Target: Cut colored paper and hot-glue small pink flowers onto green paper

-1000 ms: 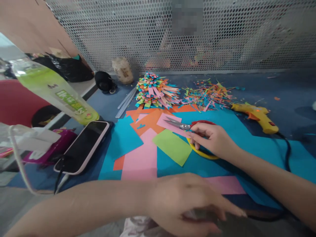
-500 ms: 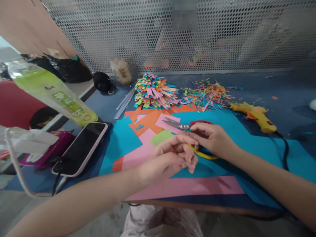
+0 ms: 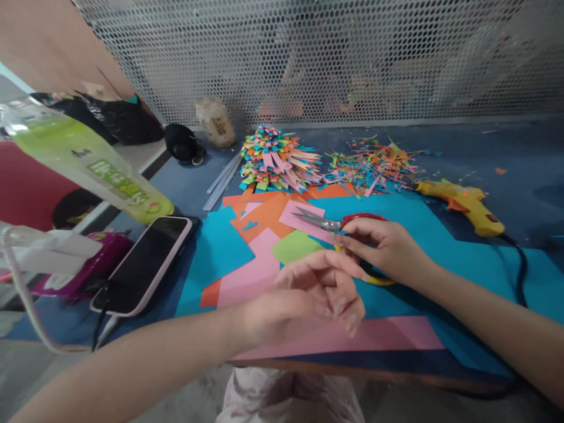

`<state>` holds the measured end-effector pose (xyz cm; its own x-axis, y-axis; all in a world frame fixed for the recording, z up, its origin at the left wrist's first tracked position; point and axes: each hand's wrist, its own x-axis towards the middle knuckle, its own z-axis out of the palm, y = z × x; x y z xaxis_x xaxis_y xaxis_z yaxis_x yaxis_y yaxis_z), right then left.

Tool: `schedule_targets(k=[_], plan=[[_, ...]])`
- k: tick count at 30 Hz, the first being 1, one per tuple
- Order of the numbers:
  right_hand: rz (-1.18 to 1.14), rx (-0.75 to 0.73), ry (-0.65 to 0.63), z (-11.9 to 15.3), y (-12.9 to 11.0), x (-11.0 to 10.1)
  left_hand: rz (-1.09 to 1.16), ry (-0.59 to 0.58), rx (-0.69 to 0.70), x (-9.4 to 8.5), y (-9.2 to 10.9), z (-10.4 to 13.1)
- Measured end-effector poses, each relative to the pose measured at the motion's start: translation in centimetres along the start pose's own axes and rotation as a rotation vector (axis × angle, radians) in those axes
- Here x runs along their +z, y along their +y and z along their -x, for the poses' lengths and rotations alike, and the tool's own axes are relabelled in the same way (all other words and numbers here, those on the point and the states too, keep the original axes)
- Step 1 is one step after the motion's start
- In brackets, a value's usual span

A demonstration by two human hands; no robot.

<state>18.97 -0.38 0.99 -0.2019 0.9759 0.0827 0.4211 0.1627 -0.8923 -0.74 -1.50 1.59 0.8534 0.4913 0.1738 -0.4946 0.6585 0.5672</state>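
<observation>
A pair of scissors (image 3: 324, 223) with one red and one yellow handle lies over the coloured paper, its slim blades parted slightly and pointing left. My right hand (image 3: 383, 249) is closed at the handles, with thumb and fingertips near the pivot; parts of both loops are hidden behind it. Palm up and fingers loosely curled apart, my left hand (image 3: 315, 291) hovers above the paper and holds nothing. Below the blades are a small pink piece (image 3: 288, 216), a green piece (image 3: 293, 247) and orange paper (image 3: 259, 226). A large blue sheet (image 3: 409, 235) spreads under my right hand.
Behind the sheets stands a fringed paper cone (image 3: 275, 161), beside a heap of paper shreds (image 3: 379, 167). A yellow glue gun (image 3: 465, 205) with a cord lies right. Clear glue sticks (image 3: 222, 183), a phone (image 3: 145, 267) and a green drink bottle (image 3: 97, 164) are left.
My left hand has shifted slightly right and down, and its fingers have spread a little. The right hand keeps its place on the scissors. The view has moved slightly.
</observation>
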Motion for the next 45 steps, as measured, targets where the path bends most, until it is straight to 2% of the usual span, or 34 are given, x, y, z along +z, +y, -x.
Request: schedule_targets(k=[15, 28, 45], plan=[[-0.028, 0.023, -0.011, 0.05, -0.02, -0.09, -0.077, -0.041, -0.028, 0.00, 0.10, -0.02], [0.006, 0.013, -0.016, 0.14, 0.14, -0.15, -0.141, 0.024, -0.071, -0.16, -0.04, 0.01], [-0.010, 0.031, -0.036, 0.14, 0.06, -0.21, -0.129, -0.048, -0.036, -0.33, -0.34, -0.05]])
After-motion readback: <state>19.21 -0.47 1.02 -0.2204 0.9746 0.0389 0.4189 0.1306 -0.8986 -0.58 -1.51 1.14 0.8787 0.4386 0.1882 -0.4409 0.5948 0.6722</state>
